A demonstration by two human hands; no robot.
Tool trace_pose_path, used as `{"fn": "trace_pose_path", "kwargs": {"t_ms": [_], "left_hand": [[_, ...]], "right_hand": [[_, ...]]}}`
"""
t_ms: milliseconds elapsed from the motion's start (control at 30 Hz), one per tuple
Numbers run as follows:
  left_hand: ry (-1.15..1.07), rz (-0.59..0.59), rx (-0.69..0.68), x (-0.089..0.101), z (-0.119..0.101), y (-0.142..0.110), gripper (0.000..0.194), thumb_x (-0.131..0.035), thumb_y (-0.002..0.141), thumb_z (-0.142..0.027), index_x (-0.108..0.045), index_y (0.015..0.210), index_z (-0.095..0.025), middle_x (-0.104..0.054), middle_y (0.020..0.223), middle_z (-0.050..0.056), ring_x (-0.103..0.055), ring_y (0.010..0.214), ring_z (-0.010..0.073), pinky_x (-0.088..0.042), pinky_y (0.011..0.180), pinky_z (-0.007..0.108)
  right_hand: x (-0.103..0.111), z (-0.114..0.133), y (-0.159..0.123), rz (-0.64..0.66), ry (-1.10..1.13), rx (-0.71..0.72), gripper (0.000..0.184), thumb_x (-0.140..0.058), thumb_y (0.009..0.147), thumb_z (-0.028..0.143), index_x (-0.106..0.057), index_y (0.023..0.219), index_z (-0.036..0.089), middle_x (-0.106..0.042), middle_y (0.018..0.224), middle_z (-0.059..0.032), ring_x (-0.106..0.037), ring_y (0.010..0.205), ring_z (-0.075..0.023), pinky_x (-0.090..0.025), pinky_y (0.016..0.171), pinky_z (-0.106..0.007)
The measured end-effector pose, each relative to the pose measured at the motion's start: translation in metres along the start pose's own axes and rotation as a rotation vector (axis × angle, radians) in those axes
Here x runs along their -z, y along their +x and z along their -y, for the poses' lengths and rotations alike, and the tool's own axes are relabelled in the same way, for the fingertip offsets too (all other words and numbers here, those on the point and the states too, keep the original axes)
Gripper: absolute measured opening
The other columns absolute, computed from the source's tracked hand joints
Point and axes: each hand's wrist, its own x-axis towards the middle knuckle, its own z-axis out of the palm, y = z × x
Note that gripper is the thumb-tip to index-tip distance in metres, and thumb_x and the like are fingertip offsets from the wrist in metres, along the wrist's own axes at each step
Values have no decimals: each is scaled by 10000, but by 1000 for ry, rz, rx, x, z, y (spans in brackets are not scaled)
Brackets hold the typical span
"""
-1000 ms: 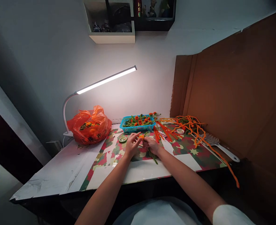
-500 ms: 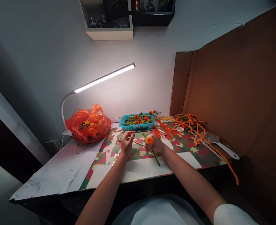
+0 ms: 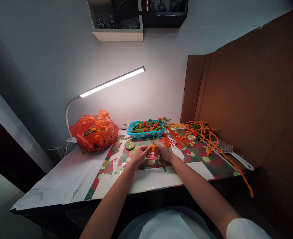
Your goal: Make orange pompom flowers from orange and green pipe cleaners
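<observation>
An orange pipe-cleaner flower (image 3: 153,148) with a fuzzy green stem is held between my two hands above the front half of the table. My right hand (image 3: 164,151) is closed round it, the stem poking out above and below the fingers. From the other side, the fingertips of my left hand (image 3: 140,155) pinch the flower's edge. Just beyond my left hand, a roll of green tape (image 3: 130,146) lies flat on the camouflage-patterned cover (image 3: 111,156). Fingers hide part of the flower.
A blue basket (image 3: 146,134) of orange-and-green flowers stands at the back, beside an orange plastic bag (image 3: 104,132). Loose orange pipe cleaners (image 3: 206,132) and a white-handled brush (image 3: 241,160) lie right, by a cardboard panel (image 3: 246,89). A lit lamp (image 3: 111,82) reaches overhead.
My left hand has moved right and down from open air and now pinches the flower. The flower has turned and shifted slightly left, and the tape roll has come into fuller view.
</observation>
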Motion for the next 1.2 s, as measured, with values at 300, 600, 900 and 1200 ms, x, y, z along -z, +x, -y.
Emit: {"fn": "trace_pose_path", "kwargs": {"t_ms": [300,600,900,1200], "left_hand": [[-147,59,107,1,6,2,456,-663,672,-582,-610,680,-130,-561,551,-14,-516,498,90,-433,530,224],[-370,0,395,5,17,4,370,-741,672,-456,-647,747,-106,-664,686,72,-637,581,121,-534,577,230],[-444,31,385,2,17,3,325,-735,698,-414,-634,731,-107,-654,669,50,-637,580,96,-522,573,185],[-521,-15,311,-2,18,5,322,-741,671,-425,-614,744,-138,-611,646,19,-600,559,105,-528,575,241]], "right_hand": [[1,-2,3,-128,-173,67,194,-507,593,324,-403,478,208,-324,407,77,-275,389,-63,-221,423,-230],[-1,-6,7,-271,-388,192,202,-487,597,282,-398,438,195,-311,441,62,-269,475,-80,-186,458,-226],[-1,-8,8,-200,-400,236,167,-477,611,280,-426,479,192,-367,487,50,-324,506,-93,-243,487,-224],[-1,-11,11,-184,-327,194,219,-497,663,342,-412,515,205,-379,496,54,-329,492,-96,-249,474,-226]]}}
